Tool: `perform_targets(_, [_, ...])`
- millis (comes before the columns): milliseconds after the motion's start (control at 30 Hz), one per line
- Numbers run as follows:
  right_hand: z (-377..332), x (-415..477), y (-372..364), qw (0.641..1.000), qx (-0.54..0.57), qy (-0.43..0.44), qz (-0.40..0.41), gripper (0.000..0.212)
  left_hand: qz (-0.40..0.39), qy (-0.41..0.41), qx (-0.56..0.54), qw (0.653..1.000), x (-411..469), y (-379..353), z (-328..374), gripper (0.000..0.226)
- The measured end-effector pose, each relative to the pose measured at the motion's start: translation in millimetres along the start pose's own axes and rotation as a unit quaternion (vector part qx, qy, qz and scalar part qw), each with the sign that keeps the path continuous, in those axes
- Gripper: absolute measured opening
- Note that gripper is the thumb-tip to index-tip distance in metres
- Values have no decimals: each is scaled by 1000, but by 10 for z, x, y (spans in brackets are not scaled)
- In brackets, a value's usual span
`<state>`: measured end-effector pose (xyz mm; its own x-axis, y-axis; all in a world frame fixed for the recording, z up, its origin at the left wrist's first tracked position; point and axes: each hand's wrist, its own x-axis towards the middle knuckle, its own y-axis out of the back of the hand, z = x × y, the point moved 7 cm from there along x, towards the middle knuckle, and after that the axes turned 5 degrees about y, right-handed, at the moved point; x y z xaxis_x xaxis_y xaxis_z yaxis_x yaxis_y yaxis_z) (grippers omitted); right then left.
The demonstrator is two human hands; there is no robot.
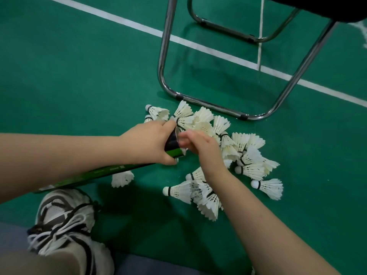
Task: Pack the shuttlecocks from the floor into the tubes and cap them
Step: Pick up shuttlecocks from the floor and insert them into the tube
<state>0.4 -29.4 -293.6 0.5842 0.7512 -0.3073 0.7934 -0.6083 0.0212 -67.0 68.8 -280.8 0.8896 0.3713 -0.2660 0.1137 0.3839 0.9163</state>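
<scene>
Spreading under everything, the green floor [79, 76] bears a metal chair frame [164, 46] at far right. A green-and-black tube [119, 168] slants from near left to centre, the left hand [147, 141] clamped round its open end. Shuttlecocks [244, 155] lie heaped just right. The right hand [200, 145] bunches its fingers at the tube's mouth; whether they hold anything cannot be told.

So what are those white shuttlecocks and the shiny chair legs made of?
The white shuttlecocks look like real feathers, matte with frayed vanes, on rounded white tips. The bent tubular chair frame looks like chromed steel, given its mirror-shiny reflections.
</scene>
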Motion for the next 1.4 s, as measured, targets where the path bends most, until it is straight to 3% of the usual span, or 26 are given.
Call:
perform_targets(67, [148, -56, 302, 992, -40, -15, 116, 21, 0, 3, 11, 1000, -13, 13, 4, 62])
perform_targets(100, [262, -99, 405, 985, -102, -37, 137, 19, -1, 1, 14, 1000, -28, 6, 16, 63])
perform_targets(233, [754, -338, 464, 932, -331, -133, 69, 22, -20, -3, 22, 1000, -78, -42, 55, 67])
perform_targets(333, [879, -435, 365, 864, -483, -139, 24, 28, -29, -8, 28, 999, -79, -64, 93, 64])
perform_targets(400, [937, -458, 284, 834, -534, -140, 6, 27, -30, -11, 26, 999, -81, -85, 112, 63])
perform_targets(467, [1008, -479, 205, 827, -542, -152, -8, 27, -29, -13, 25, 999, -89, -108, 126, 64])
perform_targets(667, [1141, -536, 162, 838, -519, -169, 23, 25, -30, -20, 38, 999, -123, -145, 159, 69])
perform_targets(833, [1095, -553, 319, 923, -325, -181, 96, 17, -29, -12, 24, 999, -126, -118, 128, 65])
perform_targets(967, [1003, -454, 420, 958, -172, -191, 126, 12, -25, -12, 22, 999, -86, -80, 105, 67])
perform_targets(1200, [740, -367, 556, 976, -26, -172, 135, 15, -26, 11, 23, 999, -63, -45, 10, 64])
perform_targets(1400, [401, -293, 749, 975, 42, -32, 215, 29, -34, 19, 27, 999, -48, -49, -20, 63])
